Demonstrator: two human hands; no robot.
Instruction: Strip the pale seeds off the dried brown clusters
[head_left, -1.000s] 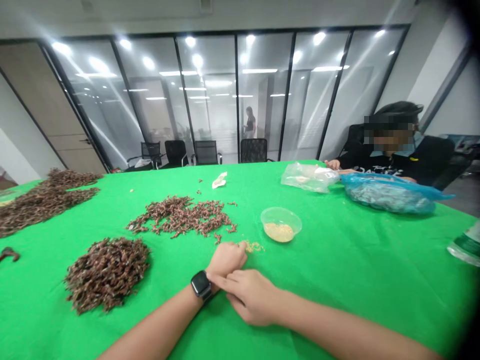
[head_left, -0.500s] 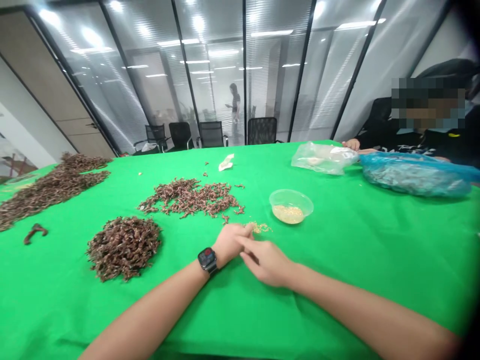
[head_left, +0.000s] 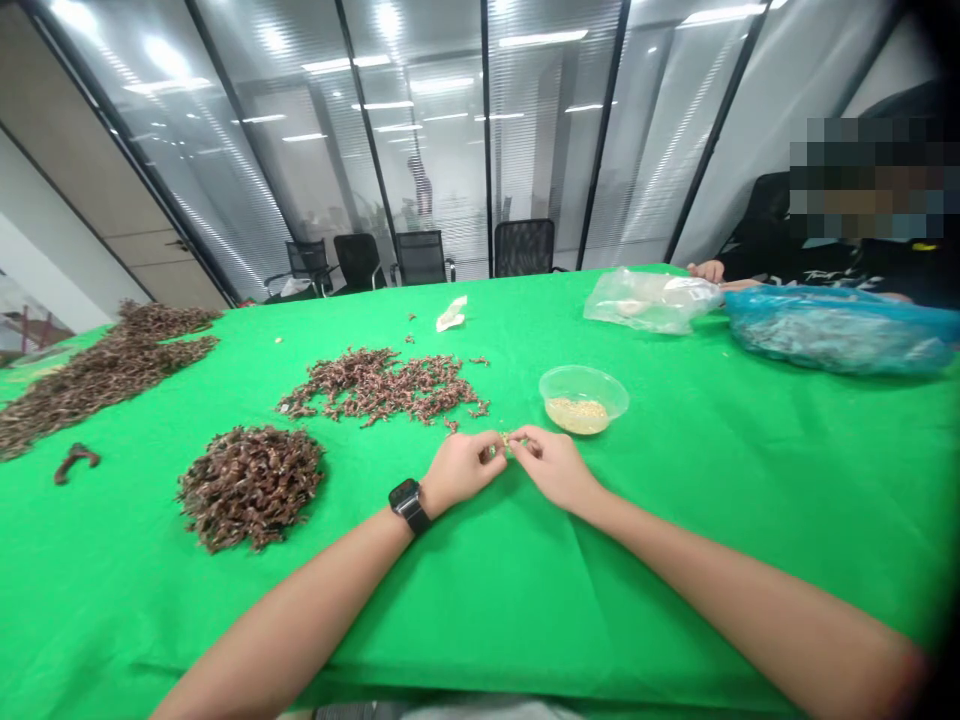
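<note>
My left hand [head_left: 461,468], with a black watch [head_left: 409,503] on its wrist, is closed in a pinch low over the cloth. My right hand [head_left: 551,468] faces it, its thumb and fingers also pinched together. Small yellowish grains [head_left: 505,439] show between the two sets of fingertips; whatever each pinch holds is too small to make out. Just beyond my right hand stands a clear plastic bowl [head_left: 583,385] with similar pale yellow grains [head_left: 577,415] in its bottom. Left of the hands lies a loose spread of brown, twisted dried pieces [head_left: 382,387].
A rounded brown heap [head_left: 251,487] and a longer pile [head_left: 97,378] lie leftward, near a single curved dark piece [head_left: 75,462]. Crumpled paper [head_left: 451,314], a clear bag [head_left: 649,302] and a full blue bag [head_left: 840,330] rest farther back. Another person's hand [head_left: 706,271] is behind the bags.
My right hand has drawn back from over my left, so the fingertips now face each other at the grains. The camera view has tilted slightly downward.
</note>
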